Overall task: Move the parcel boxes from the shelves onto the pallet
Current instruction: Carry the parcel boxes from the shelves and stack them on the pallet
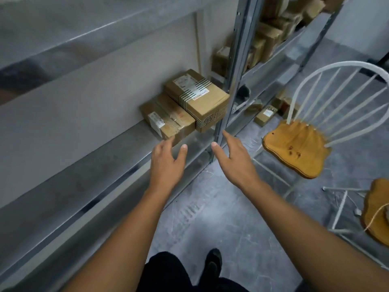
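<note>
Two brown parcel boxes sit on a grey metal shelf (88, 165) against the wall. The taller box (202, 102) has striped tape and a white label, and its front overhangs the shelf edge. The lower box (168, 121) lies to its left with a white label on its side. My left hand (168, 163) is stretched out with straight fingers, just short of the lower box. My right hand (233, 157) is also open, below the taller box and beside the shelf's upright post (233, 81). Neither hand holds anything. No pallet is in view.
A second shelving unit at the right back holds several more brown parcels (271, 36), and a small box (264, 115) lies on the floor. A white chair with a wooden seat (294, 152) stands to the right, with another wooden seat (376, 211) at the right edge. Grey floor lies below.
</note>
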